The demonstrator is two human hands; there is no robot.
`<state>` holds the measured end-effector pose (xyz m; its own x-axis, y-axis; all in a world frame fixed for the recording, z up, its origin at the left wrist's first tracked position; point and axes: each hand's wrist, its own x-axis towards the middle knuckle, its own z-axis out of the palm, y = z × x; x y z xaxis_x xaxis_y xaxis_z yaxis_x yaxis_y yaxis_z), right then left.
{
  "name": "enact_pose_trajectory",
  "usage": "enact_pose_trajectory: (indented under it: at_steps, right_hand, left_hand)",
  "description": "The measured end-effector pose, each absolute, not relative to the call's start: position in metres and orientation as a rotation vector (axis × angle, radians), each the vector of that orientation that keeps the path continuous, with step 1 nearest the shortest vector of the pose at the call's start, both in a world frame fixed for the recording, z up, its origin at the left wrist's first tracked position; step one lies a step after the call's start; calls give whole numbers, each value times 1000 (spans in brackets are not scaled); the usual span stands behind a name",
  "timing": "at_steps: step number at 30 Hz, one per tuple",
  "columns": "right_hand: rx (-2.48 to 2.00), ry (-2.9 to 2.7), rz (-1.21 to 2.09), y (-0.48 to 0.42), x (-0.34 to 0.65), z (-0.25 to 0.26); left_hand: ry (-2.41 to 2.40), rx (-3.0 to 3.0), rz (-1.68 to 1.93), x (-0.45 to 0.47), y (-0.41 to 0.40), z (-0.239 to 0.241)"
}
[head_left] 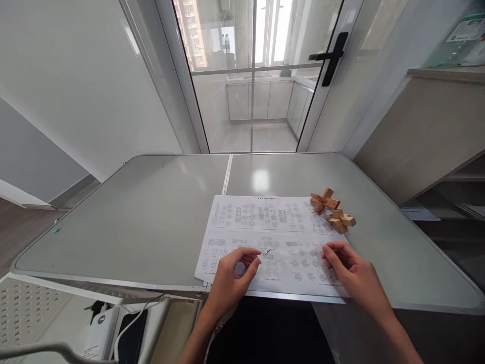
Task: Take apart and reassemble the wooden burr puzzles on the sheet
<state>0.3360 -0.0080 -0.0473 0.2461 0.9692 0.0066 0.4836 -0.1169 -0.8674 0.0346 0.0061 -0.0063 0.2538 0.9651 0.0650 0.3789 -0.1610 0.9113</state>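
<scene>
A printed instruction sheet point(265, 227) full of small diagrams lies on the grey folding table point(151, 217), near its front edge. My left hand point(231, 278) rests on the sheet's lower left part with fingers loosely curled and nothing in them. On the sheet's lower right part lies my right hand point(350, 273), its fingers slightly apart and empty. Two wooden burr puzzles sit beyond my right hand: one point(324, 200) at the sheet's top right corner, the other point(341, 220) just in front of it, half on the paper.
A glass door with a black handle point(331, 55) stands behind the table. A wooden shelf unit point(428, 131) is at the right. A white perforated box point(34, 308) and devices with cables point(121, 328) lie below the table's front left edge.
</scene>
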Motion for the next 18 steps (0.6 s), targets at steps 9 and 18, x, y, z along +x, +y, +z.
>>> enact_pose_trajectory:
  at_steps: [9, 18]
  right_hand:
    - [-1757, -1354, 758, -8, 335, -42]
    - [-1770, -1331, 809, -9, 334, -44]
  left_hand:
    - [1248, 1704, 883, 34, 7, -4]
    - [1243, 1694, 881, 33, 7, -8]
